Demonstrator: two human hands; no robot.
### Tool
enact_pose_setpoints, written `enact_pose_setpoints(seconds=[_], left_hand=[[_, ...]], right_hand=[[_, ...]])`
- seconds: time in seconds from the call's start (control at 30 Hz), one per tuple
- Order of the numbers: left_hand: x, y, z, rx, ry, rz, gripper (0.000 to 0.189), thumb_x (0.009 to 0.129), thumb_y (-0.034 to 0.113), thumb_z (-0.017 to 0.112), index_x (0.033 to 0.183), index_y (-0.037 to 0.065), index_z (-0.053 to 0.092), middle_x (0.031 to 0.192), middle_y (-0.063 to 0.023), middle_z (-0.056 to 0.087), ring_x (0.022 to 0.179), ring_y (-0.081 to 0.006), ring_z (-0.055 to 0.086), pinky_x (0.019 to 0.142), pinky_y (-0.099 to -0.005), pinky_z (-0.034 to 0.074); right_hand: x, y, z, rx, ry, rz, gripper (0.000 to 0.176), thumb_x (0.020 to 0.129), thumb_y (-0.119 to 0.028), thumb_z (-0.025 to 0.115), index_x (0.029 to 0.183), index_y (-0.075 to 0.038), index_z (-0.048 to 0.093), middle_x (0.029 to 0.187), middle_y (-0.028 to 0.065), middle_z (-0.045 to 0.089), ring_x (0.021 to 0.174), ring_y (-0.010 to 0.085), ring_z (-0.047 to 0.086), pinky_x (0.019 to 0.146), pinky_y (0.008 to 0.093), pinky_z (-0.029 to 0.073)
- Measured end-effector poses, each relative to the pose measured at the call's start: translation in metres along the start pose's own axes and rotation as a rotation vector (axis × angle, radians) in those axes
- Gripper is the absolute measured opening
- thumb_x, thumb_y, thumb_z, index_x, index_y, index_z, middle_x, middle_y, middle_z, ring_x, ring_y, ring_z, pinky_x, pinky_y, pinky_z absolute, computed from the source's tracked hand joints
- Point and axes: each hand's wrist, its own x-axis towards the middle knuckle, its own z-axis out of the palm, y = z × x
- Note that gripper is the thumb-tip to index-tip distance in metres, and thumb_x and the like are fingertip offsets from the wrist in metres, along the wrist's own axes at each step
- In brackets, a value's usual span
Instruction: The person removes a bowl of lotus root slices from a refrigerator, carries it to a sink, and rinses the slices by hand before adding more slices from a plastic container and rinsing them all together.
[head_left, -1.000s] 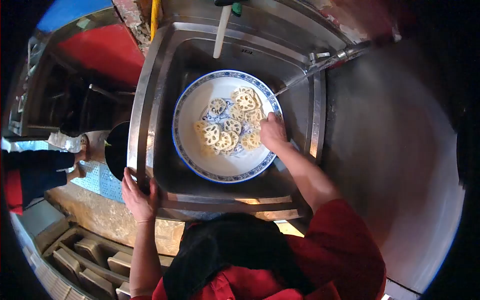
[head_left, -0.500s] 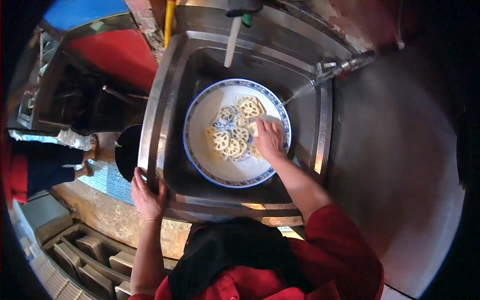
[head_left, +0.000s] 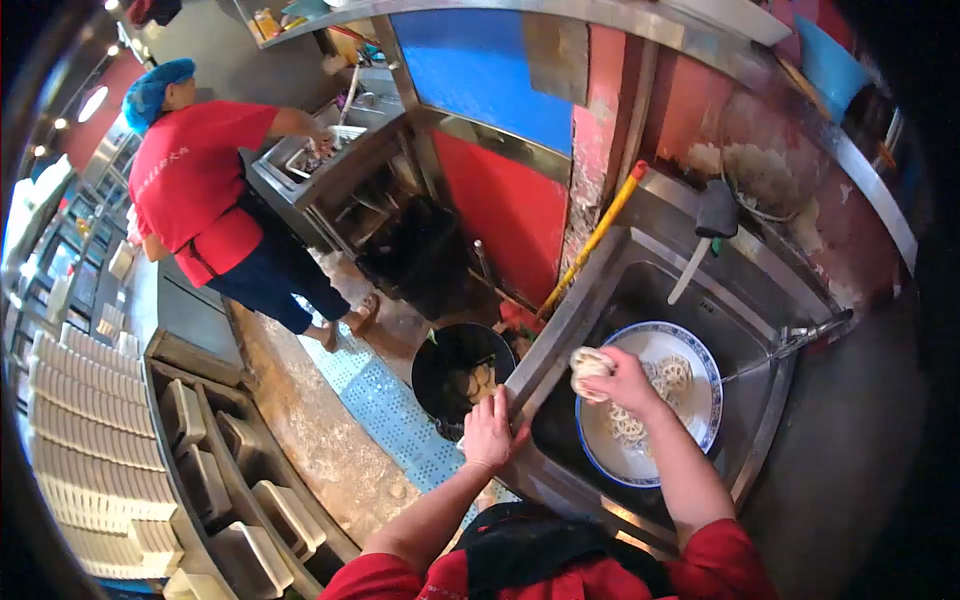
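Observation:
My right hand (head_left: 625, 383) is closed round a bunch of pale lotus root slices (head_left: 590, 372), held above the left rim of the large white bowl (head_left: 612, 452) with a blue patterned border. More lotus root slices (head_left: 672, 374) lie in water inside the bowl, partly hidden by my right hand and forearm. The bowl stands in a metal sink (head_left: 562, 425). Resting on the sink's left edge, my left hand (head_left: 487, 430) has its fingers stretched out and holds nothing that I can see. Just beyond it is a black bin (head_left: 425, 375) with some pale pieces inside.
Water runs from a tap (head_left: 800, 338) at the sink's right. A yellow pole (head_left: 600, 240) leans by its back left corner, near a black-headed, pale-handled tool (head_left: 700, 250). A co-worker in red (head_left: 200, 180) stands at another sink. Stacked trays (head_left: 95, 430) fill the left.
My right hand has lifted a bunch of lotus root slices out of the bowl and moved left. The view has swung left, bringing in the co-worker. My left hand stays on the sink edge.

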Motion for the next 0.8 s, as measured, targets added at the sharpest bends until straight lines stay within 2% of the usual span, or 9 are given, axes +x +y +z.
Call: enact_pose_setpoints(seconds=[0.1, 0.2, 0.3, 0.33, 0.4, 0.53, 0.63, 0.77, 0.8], left_hand=[[-0.001, -0.004, 0.002, 0.031, -0.029, 0.016, 0.079, 0.069, 0.043, 0.066, 0.129, 0.000, 0.036, 0.102, -0.0151, 0.050, 0.092, -0.0310, 0.051, 0.077, -0.0401, 0.042], [-0.002, -0.005, 0.005, 0.020, -0.022, 0.016, 0.080, 0.070, 0.044, 0.066, 0.130, 0.001, 0.035, 0.104, -0.0146, 0.050, 0.094, -0.0303, 0.050, 0.079, -0.0401, 0.041], [-0.003, -0.009, 0.006, 0.019, 0.047, 0.079, 0.078, 0.072, 0.045, 0.063, 0.131, 0.002, 0.035, 0.100, -0.0151, 0.050, 0.088, -0.0298, 0.052, 0.074, -0.0405, 0.042], [-0.003, -0.009, 0.007, 0.012, 0.059, 0.084, 0.076, 0.073, 0.043, 0.062, 0.130, 0.001, 0.036, 0.100, -0.0153, 0.050, 0.087, -0.0298, 0.052, 0.073, -0.0403, 0.042], [-0.001, -0.006, 0.001, 0.000, 0.044, 0.076, 0.076, 0.072, 0.043, 0.063, 0.130, 0.001, 0.036, 0.100, -0.0154, 0.050, 0.088, -0.0300, 0.052, 0.073, -0.0402, 0.042], [-0.001, -0.004, 0.000, -0.003, 0.045, 0.067, 0.078, 0.072, 0.041, 0.063, 0.131, 0.000, 0.034, 0.101, -0.0161, 0.050, 0.090, -0.0306, 0.051, 0.075, -0.0403, 0.041], [-0.002, -0.003, -0.001, -0.020, -0.016, 0.030, 0.083, 0.068, 0.039, 0.068, 0.132, 0.001, 0.032, 0.105, -0.0168, 0.049, 0.094, -0.0325, 0.050, 0.079, -0.0415, 0.041], [0.000, -0.002, -0.002, 0.002, -0.045, 0.042, 0.080, 0.070, 0.039, 0.066, 0.132, 0.000, 0.033, 0.104, -0.0166, 0.049, 0.094, -0.0318, 0.050, 0.079, -0.0415, 0.040], [0.000, -0.003, 0.000, -0.005, -0.021, 0.048, 0.082, 0.068, 0.037, 0.068, 0.131, -0.001, 0.032, 0.105, -0.0181, 0.049, 0.095, -0.0335, 0.050, 0.079, -0.0439, 0.040]], right_hand=[[0.033, -0.035, 0.067, -0.012, -0.094, -0.086, 0.043, 0.070, -0.007, 0.074, 0.107, 0.002, 0.053, 0.089, 0.0068, 0.062, 0.077, 0.0133, 0.060, 0.066, 0.0269, 0.051], [0.075, -0.016, 0.109, -0.245, -0.071, -0.354, 0.060, 0.070, -0.018, 0.076, 0.118, 0.002, 0.048, 0.105, 0.0137, 0.057, 0.095, 0.0177, 0.056, 0.080, 0.0294, 0.047], [0.064, -0.010, 0.126, -0.755, 0.167, -0.516, 0.067, 0.070, -0.024, 0.074, 0.125, 0.001, 0.044, 0.117, 0.0210, 0.051, 0.108, 0.0305, 0.051, 0.093, 0.0363, 0.041], [0.054, -0.009, 0.122, -0.691, 0.108, -0.461, 0.063, 0.071, -0.024, 0.072, 0.124, 0.000, 0.045, 0.120, 0.0219, 0.049, 0.112, 0.0341, 0.048, 0.095, 0.0378, 0.039], [0.038, 0.013, 0.108, -0.599, 0.141, -0.427, 0.045, 0.070, -0.017, 0.072, 0.109, 0.000, 0.056, 0.105, 0.0153, 0.058, 0.097, 0.0273, 0.058, 0.086, 0.0352, 0.046], [-0.009, 0.061, 0.049, -0.593, 0.413, -0.361, 0.024, 0.070, -0.006, 0.069, 0.092, -0.002, 0.062, 0.087, 0.0091, 0.061, 0.085, 0.0179, 0.060, 0.071, 0.0287, 0.049], [-0.046, 0.116, -0.012, -0.492, 0.559, -0.158, 0.019, 0.070, -0.007, 0.067, 0.087, -0.001, 0.061, 0.082, 0.0103, 0.062, 0.076, 0.0190, 0.061, 0.071, 0.0302, 0.049], [-0.093, 0.146, -0.084, -0.610, 0.645, 0.072, 0.008, 0.071, -0.006, 0.064, 0.078, -0.003, 0.064, 0.068, 0.0064, 0.064, 0.064, 0.0138, 0.061, 0.063, 0.0277, 0.049], [-0.099, 0.155, -0.104, -0.720, 0.637, 0.083, 0.006, 0.071, -0.010, 0.064, 0.075, -0.005, 0.064, 0.067, 0.0090, 0.064, 0.063, 0.0178, 0.061, 0.062, 0.0307, 0.049]])
